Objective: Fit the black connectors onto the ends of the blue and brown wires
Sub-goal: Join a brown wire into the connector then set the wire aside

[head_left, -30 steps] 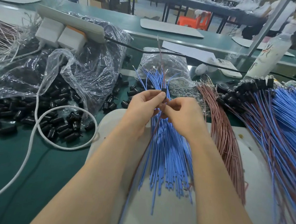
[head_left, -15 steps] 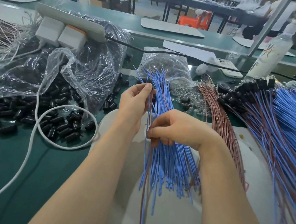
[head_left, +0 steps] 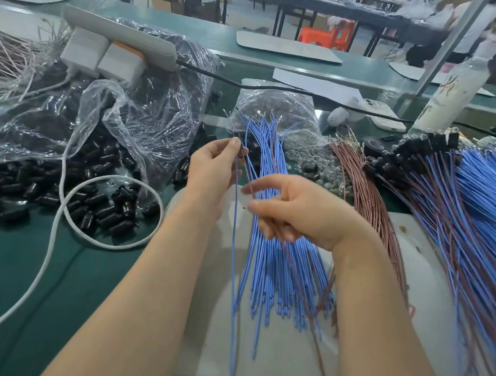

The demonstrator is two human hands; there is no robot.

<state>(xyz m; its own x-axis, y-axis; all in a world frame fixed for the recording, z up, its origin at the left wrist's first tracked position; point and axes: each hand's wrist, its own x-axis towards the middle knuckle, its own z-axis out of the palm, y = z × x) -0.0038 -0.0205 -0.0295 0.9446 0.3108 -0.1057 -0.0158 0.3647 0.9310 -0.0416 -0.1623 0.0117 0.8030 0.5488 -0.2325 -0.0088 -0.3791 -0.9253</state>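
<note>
The left hand (head_left: 212,169) was raised above the far end of the white work mat (head_left: 281,361), thumb and forefinger pressed together on a small black connector (head_left: 241,150). A single blue wire (head_left: 232,277) hung from that connector down past the near edge of the mat. A single brown wire (head_left: 248,177) also ran from the connector, slanting towards the right hand (head_left: 301,214).

The right hand was lower and just beside the left, fingers loosely spread and slightly curled. The brown wire passed between its fingertips. Whether they gripped the wire could not be determined.

A loose bundle of blue wires (head_left: 279,257) lay fanned on the mat beneath both hands. A bundle of brown wires (head_left: 370,199) lay just to its right. Further right was a large heap of blue and brown wires (head_left: 479,228), with black connectors fitted at their far ends.

On the green table (head_left: 4,285) to the left lay a pile of loose black connectors (head_left: 43,192), partly inside an open clear plastic bag (head_left: 144,123). A white cable (head_left: 53,245) looped over that pile. It led up to white chargers (head_left: 101,58) plugged into a power strip (head_left: 119,33). A smaller clear bag (head_left: 276,105) sat beyond the blue bundle. A white bottle (head_left: 449,95) stood at the far right.
</note>
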